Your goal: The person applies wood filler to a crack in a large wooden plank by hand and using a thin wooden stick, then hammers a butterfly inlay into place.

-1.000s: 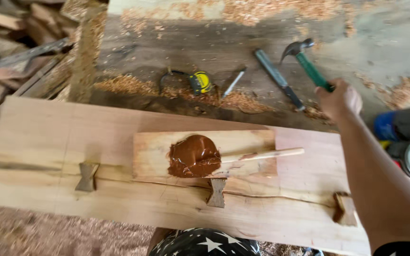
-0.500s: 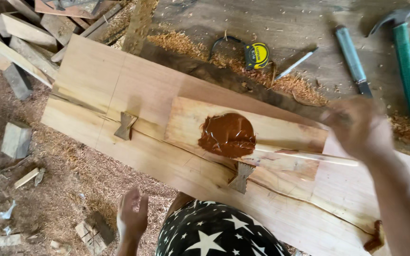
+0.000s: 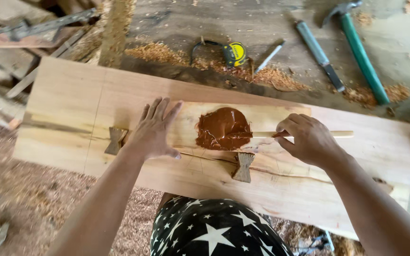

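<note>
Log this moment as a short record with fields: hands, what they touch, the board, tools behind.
left hand: flat, fingers spread, on the small board
right hand: closed on the wooden stick
stick tip: in the brown paste
large plank: cracked lengthwise, bow-tie inlays across the crack
behind: tape measure, chisel, green-handled hammer, wood shavings

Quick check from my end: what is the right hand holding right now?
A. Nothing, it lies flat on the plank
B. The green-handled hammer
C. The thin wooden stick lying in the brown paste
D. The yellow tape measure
C. The right hand is closed around the thin wooden stick, whose tip sits in the brown paste; the hammer and tape measure lie untouched on the floor beyond the plank.
</note>
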